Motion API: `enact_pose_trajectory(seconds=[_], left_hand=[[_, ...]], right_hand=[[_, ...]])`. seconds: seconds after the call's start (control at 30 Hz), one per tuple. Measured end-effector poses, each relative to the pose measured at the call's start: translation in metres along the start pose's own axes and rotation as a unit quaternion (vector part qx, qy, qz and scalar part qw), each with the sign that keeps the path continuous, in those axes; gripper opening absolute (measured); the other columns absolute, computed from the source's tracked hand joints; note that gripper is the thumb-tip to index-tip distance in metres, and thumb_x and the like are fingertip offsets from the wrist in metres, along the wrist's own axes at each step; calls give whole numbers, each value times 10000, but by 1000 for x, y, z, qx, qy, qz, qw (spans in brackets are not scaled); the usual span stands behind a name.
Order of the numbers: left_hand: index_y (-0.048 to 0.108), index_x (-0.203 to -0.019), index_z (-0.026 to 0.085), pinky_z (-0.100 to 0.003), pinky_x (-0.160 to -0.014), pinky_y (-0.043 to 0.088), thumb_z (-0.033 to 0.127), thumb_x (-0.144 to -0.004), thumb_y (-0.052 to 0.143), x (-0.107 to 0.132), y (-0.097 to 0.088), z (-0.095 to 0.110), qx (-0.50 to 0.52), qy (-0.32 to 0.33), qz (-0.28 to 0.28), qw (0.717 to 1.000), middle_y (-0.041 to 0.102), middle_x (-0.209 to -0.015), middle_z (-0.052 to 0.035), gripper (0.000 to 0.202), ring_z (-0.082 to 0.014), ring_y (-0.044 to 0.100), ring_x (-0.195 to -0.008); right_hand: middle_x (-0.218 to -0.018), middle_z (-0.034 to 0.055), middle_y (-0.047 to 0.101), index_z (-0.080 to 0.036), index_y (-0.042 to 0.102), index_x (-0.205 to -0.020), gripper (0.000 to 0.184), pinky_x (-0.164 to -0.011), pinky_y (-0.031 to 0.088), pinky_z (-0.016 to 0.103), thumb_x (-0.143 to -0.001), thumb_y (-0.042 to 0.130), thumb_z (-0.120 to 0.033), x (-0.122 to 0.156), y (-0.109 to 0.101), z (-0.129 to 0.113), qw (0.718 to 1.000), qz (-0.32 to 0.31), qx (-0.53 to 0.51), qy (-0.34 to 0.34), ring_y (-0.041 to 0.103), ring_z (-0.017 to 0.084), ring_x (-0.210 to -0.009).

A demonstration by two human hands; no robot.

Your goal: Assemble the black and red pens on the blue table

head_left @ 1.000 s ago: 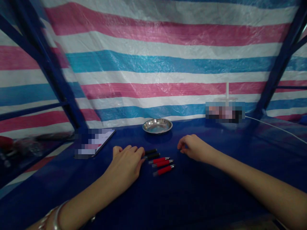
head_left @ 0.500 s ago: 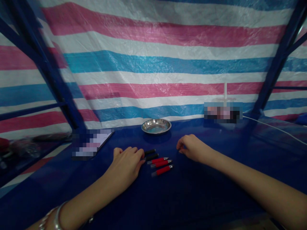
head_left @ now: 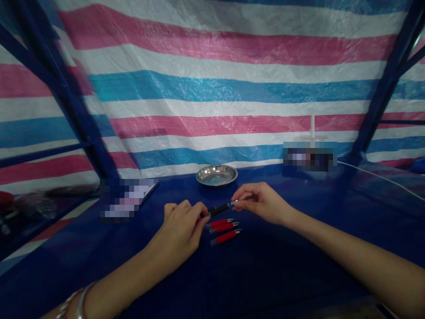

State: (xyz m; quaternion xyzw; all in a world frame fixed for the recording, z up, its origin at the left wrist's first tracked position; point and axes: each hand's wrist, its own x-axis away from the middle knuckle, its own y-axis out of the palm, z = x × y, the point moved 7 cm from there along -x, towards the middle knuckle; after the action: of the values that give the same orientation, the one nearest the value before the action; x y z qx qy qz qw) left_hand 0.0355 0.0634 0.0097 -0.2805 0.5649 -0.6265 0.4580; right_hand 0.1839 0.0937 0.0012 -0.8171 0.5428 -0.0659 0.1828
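A dark pen barrel (head_left: 222, 208) spans the gap between my two hands, just above the blue table. My left hand (head_left: 186, 223) is closed on its left end, with the fingertips partly hidden behind the knuckles. At the other end, the thumb and fingers of my right hand (head_left: 257, 201) pinch the silver tip; whether tip and barrel are joined I cannot make out. Another black pen seems to lie just behind, mostly covered. Three red pens with silver tips, the nearest a red pen (head_left: 226, 237), lie side by side in front of the hands.
Behind the hands stands a shallow round metal dish (head_left: 217, 184). A flat phone-like device (head_left: 146, 188) lies at left. At the back right are a cup with a straw (head_left: 312, 126), partly blurred out, and a white cable (head_left: 378, 172). Blue frame posts flank a striped tarp (head_left: 232, 88).
My right hand has moved left and now pinches the tip of a dark pen. My left hand has shifted slightly right, and that pen has come up between both hands.
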Motion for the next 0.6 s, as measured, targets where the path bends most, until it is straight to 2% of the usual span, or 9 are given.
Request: enact_pose_trajectory(seconds=[0.07,0.17,0.6], left_hand=[[507,-832,215,-302,-705,220,239,-818,372,1,0,3,9,8,0,1000,541,-737,21,137,-132,460,-764],[509,-838,217,-305,-714,222,241,-816,374,1,-2,4,12,4,-1,1000,538,-739,21,139,-131,458,-767],[522,-848,216,-304,-712,233,254,-817,371,2,-2,4,9,6,5,1000,527,-714,13,158,-121,460,-722]], right_hand=[[-671,27,630,-116,551,-776,112,-621,465,217,-699,570,-196,0,4,2,999,-15,-50,6,604,101,-650],[-657,18,626,-114,530,-778,119,-616,468,215,-699,574,-192,1,7,0,997,-23,-71,8,604,92,-634],[-636,9,609,-108,517,-776,112,-615,452,210,-692,571,-157,2,6,-6,997,-21,-81,-3,592,83,-611]])
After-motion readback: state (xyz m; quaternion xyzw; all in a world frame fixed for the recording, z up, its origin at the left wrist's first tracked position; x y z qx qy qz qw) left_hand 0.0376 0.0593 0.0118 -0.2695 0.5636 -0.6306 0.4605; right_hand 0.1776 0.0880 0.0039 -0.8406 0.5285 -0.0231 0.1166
